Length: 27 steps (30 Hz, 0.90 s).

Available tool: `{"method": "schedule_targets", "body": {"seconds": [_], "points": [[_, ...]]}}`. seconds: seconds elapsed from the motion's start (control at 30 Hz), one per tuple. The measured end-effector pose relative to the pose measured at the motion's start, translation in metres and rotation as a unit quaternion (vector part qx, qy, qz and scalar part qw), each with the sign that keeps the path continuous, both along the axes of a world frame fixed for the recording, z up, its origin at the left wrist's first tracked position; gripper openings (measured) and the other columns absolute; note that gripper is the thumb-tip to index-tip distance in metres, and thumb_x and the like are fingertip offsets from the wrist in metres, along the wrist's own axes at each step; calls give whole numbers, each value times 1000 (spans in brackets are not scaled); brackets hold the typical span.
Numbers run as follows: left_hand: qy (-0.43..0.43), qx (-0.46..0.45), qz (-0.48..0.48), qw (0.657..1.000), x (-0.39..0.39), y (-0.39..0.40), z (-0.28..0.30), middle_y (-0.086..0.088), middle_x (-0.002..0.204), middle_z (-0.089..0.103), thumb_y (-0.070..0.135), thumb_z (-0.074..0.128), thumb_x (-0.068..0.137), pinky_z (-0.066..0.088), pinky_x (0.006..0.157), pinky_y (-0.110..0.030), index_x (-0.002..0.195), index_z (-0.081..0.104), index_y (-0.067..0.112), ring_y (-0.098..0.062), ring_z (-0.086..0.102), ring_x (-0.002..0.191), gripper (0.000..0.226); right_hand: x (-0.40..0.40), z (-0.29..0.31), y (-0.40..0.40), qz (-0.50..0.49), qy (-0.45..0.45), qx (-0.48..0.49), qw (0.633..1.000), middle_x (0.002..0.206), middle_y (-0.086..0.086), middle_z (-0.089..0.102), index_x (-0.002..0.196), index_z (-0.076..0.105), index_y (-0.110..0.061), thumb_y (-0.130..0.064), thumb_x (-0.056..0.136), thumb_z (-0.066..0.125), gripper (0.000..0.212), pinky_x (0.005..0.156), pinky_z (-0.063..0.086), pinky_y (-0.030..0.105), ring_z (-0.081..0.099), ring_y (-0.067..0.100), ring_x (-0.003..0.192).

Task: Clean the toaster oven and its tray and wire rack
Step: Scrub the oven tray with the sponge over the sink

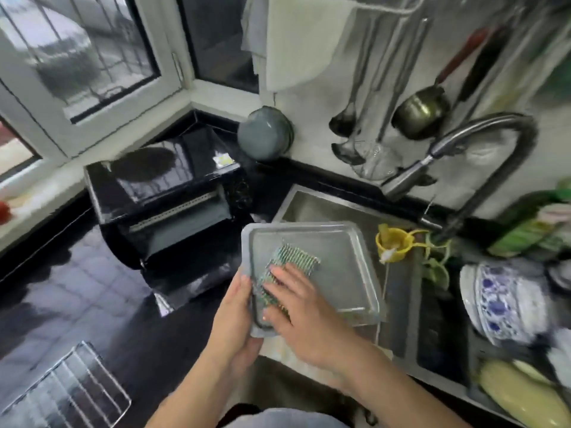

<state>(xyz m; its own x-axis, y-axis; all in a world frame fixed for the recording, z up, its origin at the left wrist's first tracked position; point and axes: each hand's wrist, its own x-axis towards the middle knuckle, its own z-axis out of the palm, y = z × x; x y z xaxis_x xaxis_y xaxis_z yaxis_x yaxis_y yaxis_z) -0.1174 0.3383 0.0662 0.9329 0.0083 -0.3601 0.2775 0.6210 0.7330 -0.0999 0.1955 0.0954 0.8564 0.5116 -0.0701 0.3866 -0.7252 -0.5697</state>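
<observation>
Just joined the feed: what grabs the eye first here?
Centre frame, the left hand grips a metal tray over the sink while the right hand presses a green scrubbing cloth into it. Behind-left stands the black toaster oven, door open; the wire rack lies bottom-left.

A home kitchen is shown. A steel sink (312, 205) is set into a shiny black counter (61, 291), with a bent tap (482, 149) over it. Ladles (417, 112) are hung on the white wall. A small black toaster oven (167, 193) is kept by the window (77, 54). Blue and white bowls (503, 301) are stacked beside the sink.
</observation>
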Motion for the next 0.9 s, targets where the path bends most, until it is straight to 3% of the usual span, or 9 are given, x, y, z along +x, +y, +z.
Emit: {"method": "schedule_targets", "body": {"seconds": [0.1,0.2,0.33,0.4,0.47,0.57,0.7,0.83,0.9], "points": [[17,-9,-26,999,20,-29,3,-24,136,65,40,43,107,63,84,-45,133,69,13,-35,70,115,46,9,0,-59,77,-49,-28,995,163,-13,23,147,48,-28,-44,102,45,48,117,-8,17,3,5,151],[45,11,-55,997,28,-49,1,-24,139,64,53,43,107,60,90,-44,129,73,14,-36,67,122,53,27,4,-79,158,-104,-53,980,158,-6,39,139,58,-23,-36,104,41,42,124,4,27,18,12,152],[10,56,-78,995,41,-58,-2,-18,138,67,49,39,109,58,95,-35,131,71,18,-30,64,128,49,90,12,-82,38,-129,-50,990,158,-9,37,145,51,-24,-27,105,45,40,125,9,26,23,11,150],[14,61,-80,995,52,-46,-1,-21,137,66,50,43,109,57,97,-39,133,70,15,-33,64,128,50,87,10,-69,57,-161,-50,984,144,-6,55,134,59,-22,-24,101,48,34,120,20,28,37,12,138],[30,44,-82,995,61,-28,-4,-24,138,64,54,44,105,54,103,-50,134,69,12,-37,63,129,55,61,3,-52,127,-150,-43,979,131,-4,62,126,59,-21,-27,98,44,32,116,17,24,43,13,128],[30,49,-92,994,73,-12,-8,-25,141,62,53,42,106,44,113,-57,137,66,12,-40,59,132,57,83,4,-39,79,-140,-60,985,147,-6,51,140,50,-23,-31,101,40,41,122,18,29,32,12,141],[-1,40,-120,992,83,-6,-7,-21,142,63,45,38,111,51,110,-51,141,63,14,-36,60,132,50,98,5,-17,-23,-130,-46,990,157,-4,40,146,46,-19,-21,103,47,43,125,9,32,24,15,149],[29,9,-108,994,100,13,-5,-30,135,64,52,37,108,59,92,-51,140,61,11,-45,65,122,57,37,-3,-3,76,-60,17,995,136,-3,61,127,60,-20,-22,103,41,31,119,31,38,46,17,136],[13,24,-127,992,104,15,-4,-29,136,63,48,35,112,59,92,-49,143,58,11,-45,64,123,54,42,1,-8,12,-22,19,1000,120,-5,66,121,58,-28,-25,104,41,25,99,50,40,59,17,115]]}}
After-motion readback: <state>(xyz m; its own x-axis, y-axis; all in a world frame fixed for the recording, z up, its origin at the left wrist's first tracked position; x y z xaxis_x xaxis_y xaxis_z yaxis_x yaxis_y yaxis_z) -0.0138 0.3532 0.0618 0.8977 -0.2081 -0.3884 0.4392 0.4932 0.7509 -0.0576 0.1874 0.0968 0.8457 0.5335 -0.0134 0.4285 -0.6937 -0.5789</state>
